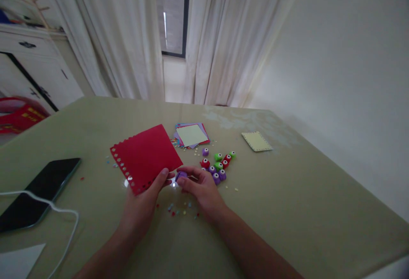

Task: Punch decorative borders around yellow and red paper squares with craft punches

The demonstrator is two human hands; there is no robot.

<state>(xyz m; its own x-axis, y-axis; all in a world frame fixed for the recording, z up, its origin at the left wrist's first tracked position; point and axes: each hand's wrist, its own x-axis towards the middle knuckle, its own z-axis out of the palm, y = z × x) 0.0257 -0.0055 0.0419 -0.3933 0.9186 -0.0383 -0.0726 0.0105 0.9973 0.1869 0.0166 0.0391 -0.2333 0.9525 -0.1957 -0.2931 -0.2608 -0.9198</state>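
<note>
My left hand (150,194) grips a square of red paper (150,155) by its lower right part, thumb on top. A row of small shaped holes runs down the paper's left edge, and a few more show along its bottom edge. Between the fingers and thumb of my right hand (203,189) is a small purple craft punch (181,176), close beside the paper's lower right corner. Whether the punch touches the paper, I cannot tell. Just beyond my right hand stand several purple, green and red punches (218,165) with eye-like tops.
Behind the punches lies a stack of coloured paper squares (192,135); a pale yellow square (256,141) with a punched border lies to the right. Tiny paper bits (173,213) are scattered on the table (287,211). At left are a black phone (38,194) and a white cable (64,210).
</note>
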